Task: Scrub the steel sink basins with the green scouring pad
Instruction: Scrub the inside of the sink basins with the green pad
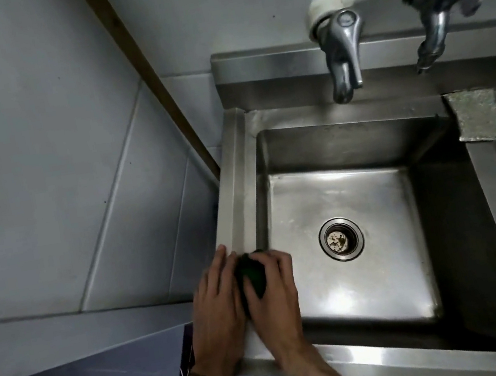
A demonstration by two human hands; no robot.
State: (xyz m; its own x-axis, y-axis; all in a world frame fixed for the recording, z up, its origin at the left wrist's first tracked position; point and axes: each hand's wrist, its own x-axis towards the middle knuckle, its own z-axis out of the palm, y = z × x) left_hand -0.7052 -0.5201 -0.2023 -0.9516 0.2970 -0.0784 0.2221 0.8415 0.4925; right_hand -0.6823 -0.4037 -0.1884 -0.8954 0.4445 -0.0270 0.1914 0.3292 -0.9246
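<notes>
Head view — dark-green scouring pad (251, 272), crumpled

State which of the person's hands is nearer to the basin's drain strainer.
Right. The right hand lies over the basin's left edge, just left of the drain strainer; the left hand sits farther left.

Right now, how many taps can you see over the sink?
2. One tap hangs over the back of the left basin; the other tap sits further right, near the divider. More may lie beyond the right edge of the picture.
</notes>
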